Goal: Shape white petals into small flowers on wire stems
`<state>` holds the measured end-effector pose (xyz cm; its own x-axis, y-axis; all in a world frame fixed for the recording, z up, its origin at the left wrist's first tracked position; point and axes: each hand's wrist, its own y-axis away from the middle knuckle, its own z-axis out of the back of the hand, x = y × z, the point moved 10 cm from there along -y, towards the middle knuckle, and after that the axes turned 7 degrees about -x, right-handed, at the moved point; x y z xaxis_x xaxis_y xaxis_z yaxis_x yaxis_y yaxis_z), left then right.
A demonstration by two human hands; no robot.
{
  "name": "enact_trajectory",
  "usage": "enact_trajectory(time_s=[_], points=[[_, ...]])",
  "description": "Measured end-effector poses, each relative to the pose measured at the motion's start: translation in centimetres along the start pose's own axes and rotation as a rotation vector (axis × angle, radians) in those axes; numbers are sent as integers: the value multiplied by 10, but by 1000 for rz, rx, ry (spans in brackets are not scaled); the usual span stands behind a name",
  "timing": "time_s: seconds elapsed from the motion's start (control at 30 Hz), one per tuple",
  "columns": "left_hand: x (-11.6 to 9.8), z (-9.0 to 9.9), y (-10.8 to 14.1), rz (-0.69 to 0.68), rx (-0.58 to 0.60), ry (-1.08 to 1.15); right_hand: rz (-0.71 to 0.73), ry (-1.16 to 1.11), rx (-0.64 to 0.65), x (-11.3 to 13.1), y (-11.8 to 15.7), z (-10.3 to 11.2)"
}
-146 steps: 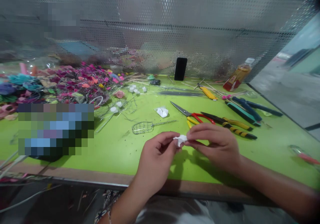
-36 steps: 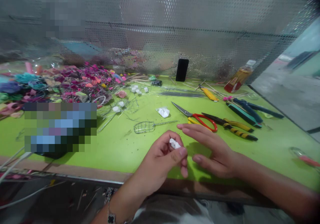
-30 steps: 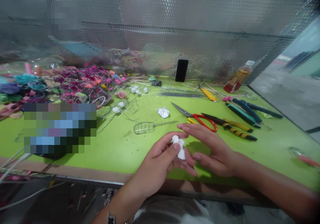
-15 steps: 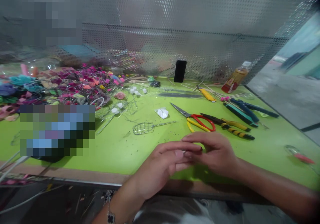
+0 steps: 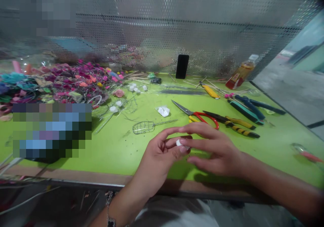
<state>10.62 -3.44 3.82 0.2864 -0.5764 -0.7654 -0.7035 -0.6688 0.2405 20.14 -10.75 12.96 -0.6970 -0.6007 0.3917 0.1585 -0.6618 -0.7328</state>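
Near the front of the green table, my left hand [image 5: 162, 152] pinches a small white lump [image 5: 178, 142] between thumb and fingers. The lump looks like soft clay, though my fingers hide much of it. My right hand [image 5: 216, 149] has its fingers spread; one fingertip touches or lies just over the lump, and its thumb is apart. Just beyond my hands lie a little racket shape of twisted wire [image 5: 143, 127], white pieces on clear wrap [image 5: 163, 111] and scissors with red and yellow handles [image 5: 186, 109].
Black-and-yellow pliers [image 5: 239, 127] and teal-and-blue pliers [image 5: 246, 112] lie to the right. A yellow cutter [image 5: 210, 91], a standing phone [image 5: 182, 66] and a bottle [image 5: 240, 73] are farther back. Colourful flower pieces [image 5: 83, 76] heap up at left, behind a blurred device [image 5: 50, 135].
My right hand's fingers have spread, and its thumb has come away from my left hand. The white lump now shows between my left fingers. The view has shifted slightly.
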Motion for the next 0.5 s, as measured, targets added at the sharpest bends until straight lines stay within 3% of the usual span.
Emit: enact_trajectory(time_s=[0.27, 0.4, 0.5], points=[[-14, 4, 4, -82, -97, -190, -35, -33, -29, 0, 2, -1], [-19, 4, 5, -105, -84, -237, -107, -163, -49, -4, 2, 0], [-13, 5, 5, -65, -87, -194, -78, -140, -113, -4, 2, 8]])
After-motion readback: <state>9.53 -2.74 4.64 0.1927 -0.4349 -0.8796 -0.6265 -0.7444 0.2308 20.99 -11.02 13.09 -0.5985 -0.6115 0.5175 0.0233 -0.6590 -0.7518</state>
